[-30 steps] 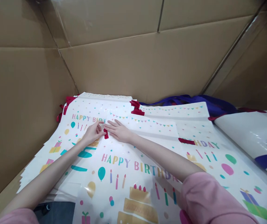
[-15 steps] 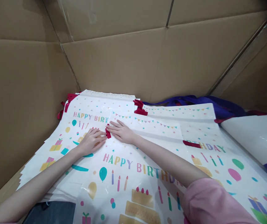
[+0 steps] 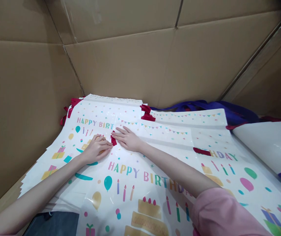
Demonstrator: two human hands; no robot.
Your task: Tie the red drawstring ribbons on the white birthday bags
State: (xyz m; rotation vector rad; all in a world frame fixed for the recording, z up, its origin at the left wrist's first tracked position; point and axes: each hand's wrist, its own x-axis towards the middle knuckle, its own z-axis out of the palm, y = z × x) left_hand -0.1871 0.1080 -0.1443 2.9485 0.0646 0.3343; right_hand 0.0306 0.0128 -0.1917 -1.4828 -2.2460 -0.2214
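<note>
A white sheet-like bag (image 3: 140,154), printed with HAPPY BIRTHDAY, balloons, candles and a cake, lies flat on top of other bags with the same print. At its upper left corner is a short red ribbon (image 3: 113,139). My left hand (image 3: 97,148) rests just left of this ribbon, fingers loosely bent, fingertips at the ribbon's edge and the thumb apart from them. Stretched out flat, my right hand (image 3: 128,139) presses on the bag from the right, its fingertips reaching the top of the ribbon. What lies under the fingertips is hidden.
Tall brown cardboard walls (image 3: 130,65) enclose the left, back and right. A fanned stack of printed bags (image 3: 49,164) lies at left. Purple straps (image 3: 216,108) bunch at the back right beside a bent glossy white bag (image 3: 268,144). A dark flat item (image 3: 54,224) shows at the front left.
My left hand has shifted very slightly upward and its fingers sit a little differently beside the ribbon. My right hand and the bags stay almost the same.
</note>
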